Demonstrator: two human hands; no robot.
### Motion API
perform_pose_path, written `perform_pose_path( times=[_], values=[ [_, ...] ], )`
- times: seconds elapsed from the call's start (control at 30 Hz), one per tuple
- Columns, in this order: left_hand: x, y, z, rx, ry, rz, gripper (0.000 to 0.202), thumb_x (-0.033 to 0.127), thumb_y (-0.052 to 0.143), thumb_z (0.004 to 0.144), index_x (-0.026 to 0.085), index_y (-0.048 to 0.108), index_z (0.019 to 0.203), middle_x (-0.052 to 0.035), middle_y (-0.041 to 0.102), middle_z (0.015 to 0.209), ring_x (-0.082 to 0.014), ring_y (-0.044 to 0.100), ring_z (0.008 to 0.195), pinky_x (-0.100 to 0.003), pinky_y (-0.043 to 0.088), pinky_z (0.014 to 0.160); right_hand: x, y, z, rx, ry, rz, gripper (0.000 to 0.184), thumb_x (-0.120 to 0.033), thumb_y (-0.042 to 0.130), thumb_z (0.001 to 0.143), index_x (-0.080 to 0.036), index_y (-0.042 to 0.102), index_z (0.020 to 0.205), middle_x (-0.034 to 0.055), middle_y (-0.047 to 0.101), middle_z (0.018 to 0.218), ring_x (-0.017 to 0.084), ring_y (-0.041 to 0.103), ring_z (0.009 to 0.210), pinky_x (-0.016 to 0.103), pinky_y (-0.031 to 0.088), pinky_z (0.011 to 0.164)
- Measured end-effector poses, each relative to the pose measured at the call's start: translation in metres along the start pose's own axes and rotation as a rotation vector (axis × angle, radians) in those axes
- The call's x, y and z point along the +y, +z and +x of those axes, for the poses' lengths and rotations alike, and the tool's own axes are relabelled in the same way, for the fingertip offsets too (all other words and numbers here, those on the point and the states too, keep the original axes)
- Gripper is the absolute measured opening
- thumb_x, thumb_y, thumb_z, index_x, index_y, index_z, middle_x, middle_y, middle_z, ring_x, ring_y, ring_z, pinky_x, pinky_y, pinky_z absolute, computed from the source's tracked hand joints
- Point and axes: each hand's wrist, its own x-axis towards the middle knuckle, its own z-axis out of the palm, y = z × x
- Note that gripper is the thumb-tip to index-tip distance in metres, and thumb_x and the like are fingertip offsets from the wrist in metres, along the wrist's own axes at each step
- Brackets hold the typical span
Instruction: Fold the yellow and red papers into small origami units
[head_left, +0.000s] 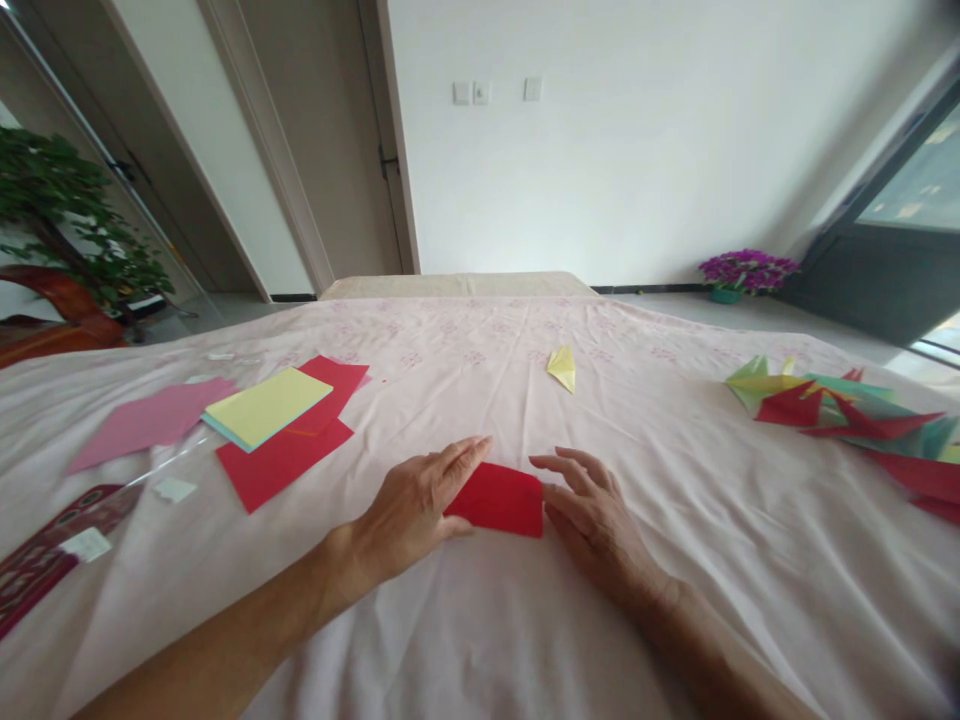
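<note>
A folded red paper [501, 498] lies flat on the pale pink cloth [480, 620] in front of me. My left hand [416, 505] rests on its left part, fingers stretched flat along its top edge. My right hand [589, 510] lies at its right edge, fingers spread and lightly curved, fingertips touching the paper's side. Neither hand grips anything.
At left lie a stack of sheets topped by a yellow sheet [266, 405], red sheets [289, 455] and a pink sheet [150, 420]. A small folded yellow piece [562, 367] sits further back. Several folded red, green and yellow pieces [847, 410] pile at right.
</note>
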Motion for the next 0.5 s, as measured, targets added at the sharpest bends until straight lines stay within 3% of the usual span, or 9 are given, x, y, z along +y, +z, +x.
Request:
perform_pose_path(
  times=[0.1,0.17,0.23,0.3,0.4,0.5],
  values=[
    [0.004,-0.001,0.012,-0.085,0.013,-0.044,0.076,0.025,0.075,0.075,0.026,0.035,0.140,-0.0054,0.058,0.129,-0.0202,0.064,0.104,-0.030,0.053,0.084,-0.006,-0.002,0.001,-0.039,-0.184,0.110,0.035,-0.012,0.043,0.090,-0.029,0.067,0.109,0.0045,0.066,0.117,0.025,0.042,0.126,0.047,0.039,0.099],
    [0.008,-0.003,0.012,-0.098,0.044,-0.068,0.039,0.024,0.068,0.081,0.024,0.056,0.119,-0.0012,0.067,0.105,-0.0175,0.068,0.087,-0.028,0.054,0.075,-0.010,-0.003,0.001,-0.034,-0.249,0.171,0.037,-0.012,0.042,0.090,-0.030,0.065,0.114,0.0035,0.069,0.111,0.023,0.047,0.123,0.046,0.038,0.101],
    [0.010,-0.004,0.007,-0.036,0.088,-0.106,0.008,0.020,0.058,0.088,0.021,0.064,0.094,0.0001,0.067,0.085,-0.0155,0.066,0.077,-0.028,0.052,0.073,-0.011,-0.002,0.001,0.010,-0.262,0.213,0.039,-0.009,0.041,0.090,-0.028,0.063,0.115,0.0029,0.070,0.109,0.021,0.051,0.118,0.044,0.039,0.100],
    [0.010,-0.004,-0.001,0.075,0.122,-0.188,0.014,0.015,0.051,0.091,0.019,0.063,0.086,-0.0016,0.067,0.081,-0.0146,0.065,0.079,-0.027,0.052,0.076,-0.007,-0.002,0.001,0.074,-0.239,0.218,0.039,-0.007,0.041,0.089,-0.026,0.063,0.114,0.0032,0.070,0.110,0.020,0.052,0.116,0.042,0.042,0.098],
    [0.005,0.001,-0.014,0.212,0.134,-0.372,0.015,0.011,0.049,0.091,0.018,0.063,0.091,-0.0056,0.070,0.094,-0.0138,0.066,0.090,-0.025,0.052,0.081,0.004,-0.001,-0.001,0.090,-0.212,0.148,0.042,-0.005,0.039,0.088,-0.025,0.063,0.115,0.0051,0.068,0.114,0.022,0.051,0.118,0.043,0.043,0.095],
    [-0.004,0.011,-0.024,0.271,0.023,-0.486,0.017,0.008,0.050,0.088,0.019,0.064,0.088,-0.0070,0.070,0.105,-0.0143,0.066,0.096,-0.026,0.053,0.084,0.013,-0.001,-0.002,0.037,-0.220,0.087,0.046,-0.004,0.038,0.088,-0.027,0.061,0.121,0.0061,0.066,0.120,0.023,0.050,0.120,0.044,0.045,0.094]
  ],
)
